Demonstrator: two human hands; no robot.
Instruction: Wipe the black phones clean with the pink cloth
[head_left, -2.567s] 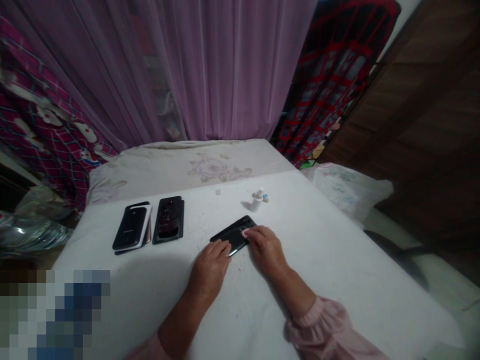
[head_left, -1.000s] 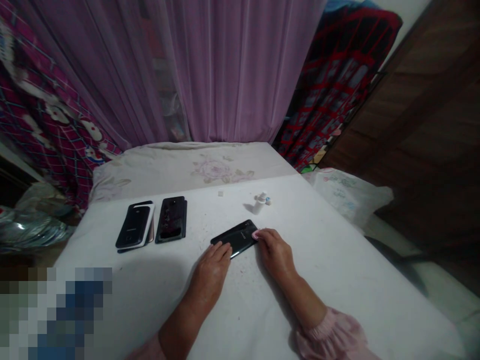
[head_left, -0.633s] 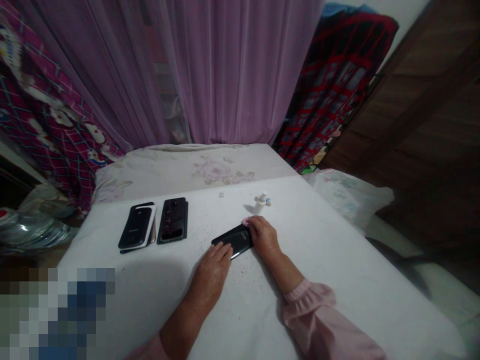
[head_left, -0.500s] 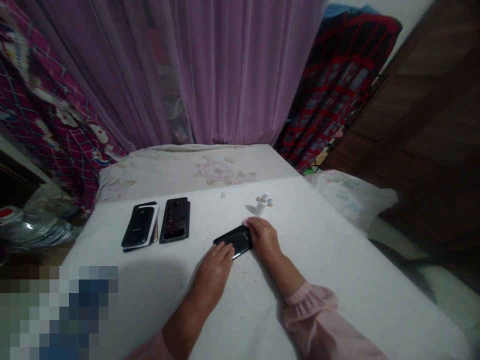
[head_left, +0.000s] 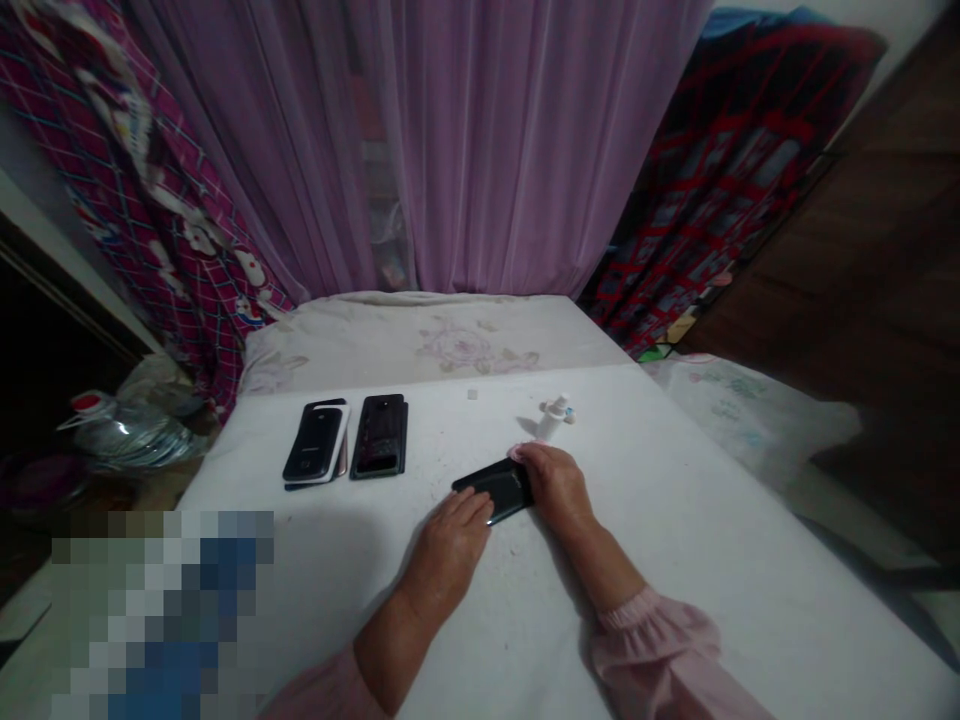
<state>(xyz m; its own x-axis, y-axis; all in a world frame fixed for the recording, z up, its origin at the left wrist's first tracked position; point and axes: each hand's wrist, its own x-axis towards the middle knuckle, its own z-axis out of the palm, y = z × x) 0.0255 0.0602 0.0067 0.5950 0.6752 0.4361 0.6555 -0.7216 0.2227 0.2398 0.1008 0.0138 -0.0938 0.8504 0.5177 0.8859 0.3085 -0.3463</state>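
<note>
Head view: black smartphone [head_left: 496,490] lying flat on a white sheet [head_left: 697,530]; left hand [head_left: 450,545] open, fingertips against its edge; right hand [head_left: 555,485] curled over its end, grip unclear, pink scrap [head_left: 516,452] at the fingertips. Risk: glossy phone skidding under uneven pressure.

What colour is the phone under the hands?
The phone is glossy black, seen best in the head view.

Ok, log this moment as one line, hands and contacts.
left hand: fingertips on glossy black smartphone | right hand: on its right end, small pink item at fingertips | nearby: small white bottle
</note>
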